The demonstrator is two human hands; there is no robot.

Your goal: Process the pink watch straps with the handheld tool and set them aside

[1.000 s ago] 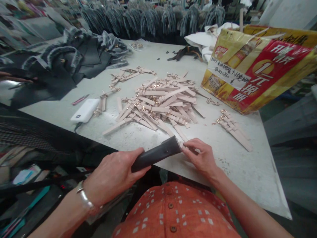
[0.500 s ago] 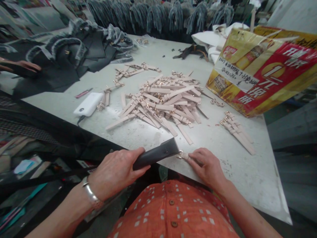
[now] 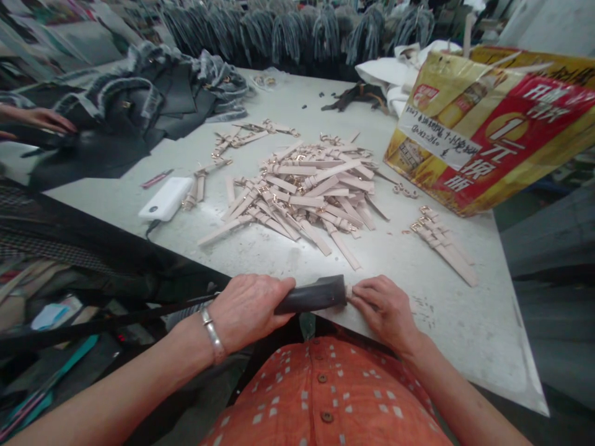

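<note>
My left hand (image 3: 253, 305) is closed around a dark leather-like strap piece (image 3: 316, 295), its squared end pointing right. My right hand (image 3: 383, 310) pinches a small pale buckle strap (image 3: 349, 291) close to the table edge. The strap piece's end meets the buckle strap, and the buckle itself is hidden there. Beyond both hands lies a loose pile of pale buckle straps (image 3: 311, 186) with gold buckles. To the right, several more straps (image 3: 444, 244) lie together with their buckles at the far end.
A white power bank (image 3: 166, 198) with a cable and a cutter knife (image 3: 157, 178) lie on the left. Dark bag parts (image 3: 116, 130) are heaped beyond them, near another person's hand (image 3: 46, 119). A yellow-red carton (image 3: 483, 133) stands on the table's right (image 3: 502, 347).
My left hand has moved right, bringing the dark strap piece's end down level against the buckle strap. The buckle, visible before, is now covered. My right hand stays nearly in place.
</note>
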